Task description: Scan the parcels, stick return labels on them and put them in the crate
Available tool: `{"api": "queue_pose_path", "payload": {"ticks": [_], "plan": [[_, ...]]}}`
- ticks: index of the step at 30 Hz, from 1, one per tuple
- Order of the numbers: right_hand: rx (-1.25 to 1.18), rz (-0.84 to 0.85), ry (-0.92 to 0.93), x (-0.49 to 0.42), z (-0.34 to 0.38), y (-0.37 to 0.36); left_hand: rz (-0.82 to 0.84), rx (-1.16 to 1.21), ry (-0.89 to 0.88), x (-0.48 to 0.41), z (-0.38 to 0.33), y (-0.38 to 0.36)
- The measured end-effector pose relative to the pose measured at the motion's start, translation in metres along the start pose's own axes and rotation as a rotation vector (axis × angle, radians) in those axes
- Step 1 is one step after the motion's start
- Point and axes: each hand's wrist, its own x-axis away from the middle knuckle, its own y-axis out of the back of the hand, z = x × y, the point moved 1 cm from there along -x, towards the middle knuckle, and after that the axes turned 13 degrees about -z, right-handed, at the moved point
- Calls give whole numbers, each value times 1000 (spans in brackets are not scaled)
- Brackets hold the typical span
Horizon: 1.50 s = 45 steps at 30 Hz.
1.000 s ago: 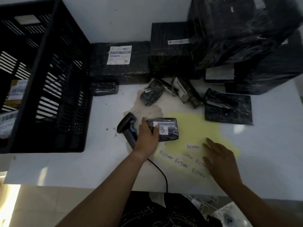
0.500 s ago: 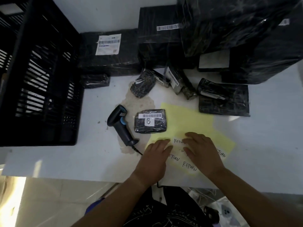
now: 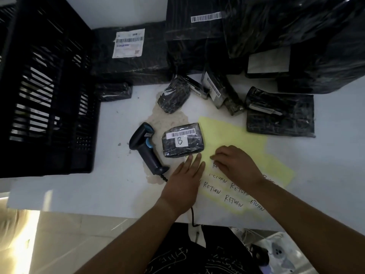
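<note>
A small black parcel (image 3: 182,142) with a barcode strip and a white "B" tag lies on the white table beside the yellow label sheet (image 3: 235,139). The sheet carries several handwritten RETURN labels (image 3: 234,200). My left hand (image 3: 185,179) lies flat with straight fingers on the sheet's left edge, just below the parcel. My right hand (image 3: 235,165) has its fingertips curled down on a label at the sheet's upper left; the label under them is mostly hidden. The black barcode scanner (image 3: 145,147) lies left of the parcel. The black crate (image 3: 47,89) stands at the left.
Several black wrapped parcels crowd the back: a flat one with a shipping label (image 3: 130,54), big bags (image 3: 286,32), small ones (image 3: 172,95) and a flat pouch (image 3: 280,113). The scanner cable (image 3: 191,214) drops over the table's front edge. A brownish stain marks the table.
My left hand let go of the "B" parcel and came down onto the label sheet. My right hand shifted left and up the sheet and curled its fingertips onto a label.
</note>
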Motion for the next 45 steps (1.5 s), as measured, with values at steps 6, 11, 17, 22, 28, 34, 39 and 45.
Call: {"api": "queue_pose_path", "payload": {"ticks": [6, 11, 17, 22, 28, 34, 39, 45], "plan": [[-33, -26, 39, 1, -5, -7, -19, 4, 4, -1, 1, -2], [-60, -18, 41, 3, -7, -9, -29, 2, -5, 0, 2, -2], [-65, -33, 59, 2, -8, -8, -16, 5, -11, 0, 2, -2], [-63, -62, 36, 4, -4, -8, -2, 24, 1, 0, 2, -3], [-73, -72, 23, 6, -5, -10, -23, -7, -8, 0, 1, -1], [-73, -75, 19, 5, -4, -11, -14, -8, -6, 0, 1, -2], [-67, -90, 10, 5, -1, -11, -10, -7, -6, 0, 0, -2], [-48, -30, -10, 2, 2, -11, -21, -21, -10, 0, 0, 2]]}}
